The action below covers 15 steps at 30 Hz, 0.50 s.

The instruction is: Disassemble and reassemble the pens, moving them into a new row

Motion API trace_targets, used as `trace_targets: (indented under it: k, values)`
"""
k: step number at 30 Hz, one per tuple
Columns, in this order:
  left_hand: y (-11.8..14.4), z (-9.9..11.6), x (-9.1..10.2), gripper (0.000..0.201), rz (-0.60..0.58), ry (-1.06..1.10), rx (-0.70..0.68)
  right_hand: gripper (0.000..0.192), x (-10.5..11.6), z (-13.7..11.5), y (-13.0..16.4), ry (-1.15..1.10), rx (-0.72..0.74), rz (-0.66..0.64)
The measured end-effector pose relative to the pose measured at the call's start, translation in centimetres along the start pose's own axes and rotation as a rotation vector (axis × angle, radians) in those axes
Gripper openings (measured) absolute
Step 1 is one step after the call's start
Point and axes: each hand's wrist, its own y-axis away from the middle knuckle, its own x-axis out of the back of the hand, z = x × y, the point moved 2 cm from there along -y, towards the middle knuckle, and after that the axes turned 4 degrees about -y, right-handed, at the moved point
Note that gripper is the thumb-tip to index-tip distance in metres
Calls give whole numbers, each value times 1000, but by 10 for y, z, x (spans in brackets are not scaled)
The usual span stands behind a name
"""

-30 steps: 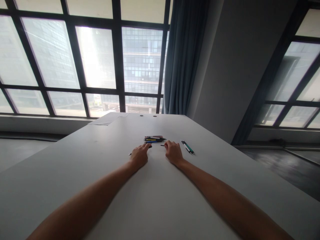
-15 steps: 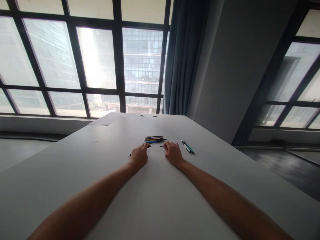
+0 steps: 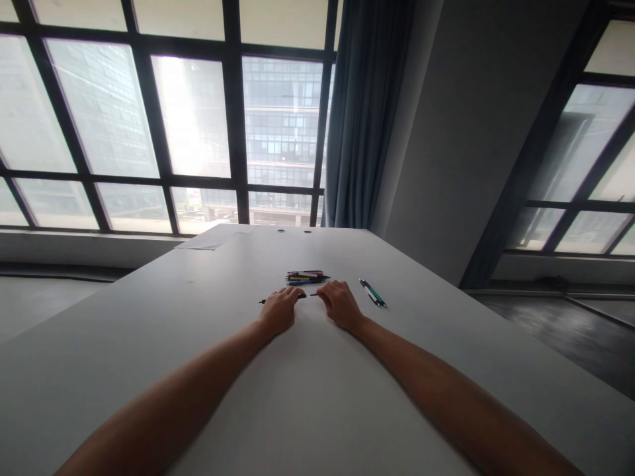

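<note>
My left hand (image 3: 278, 309) is closed around a black pen (image 3: 301, 296), whose thin end sticks out on the left and whose thicker dark end shows past the fingertips. Opposite it, my right hand (image 3: 342, 305) pinches a thin dark stick (image 3: 314, 295) that points left at the pen, with a small gap between them. The fingers cover most of this stick, so I cannot tell its kind. Just beyond both hands lies a pile of several pens (image 3: 305, 277) in black, blue, yellow and other colours. Right of my right hand, a green pen (image 3: 376, 293) and a white-and-black pen (image 3: 369, 291) lie side by side.
Everything lies on a long white table (image 3: 297, 383). White paper sheets (image 3: 203, 242) are at its far left corner, and two dark round spots (image 3: 307, 231) are near the far edge. Behind stand windows, a blue curtain (image 3: 354, 132) and a grey pillar (image 3: 461, 132).
The ends held by my two hands have come closer together. More of the black pen shows past my left fingers, and the thin stick in my right hand has shifted left.
</note>
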Motion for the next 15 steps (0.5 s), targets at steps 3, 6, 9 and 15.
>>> trace_targets:
  k: [3,6,9,15]
  values:
    - [0,0,-2,39,56,54,-53,23,-2,-6,0,-31,95,-12]
    - [-1,-2,-5,44,144,100,-77,34,-2,1,-1,-41,-17,115]
    - [-1,-4,-8,50,213,101,-97,27,-2,19,-1,-30,-207,232]
    - [0,-3,-7,58,244,67,-193,20,-3,43,0,72,-410,161]
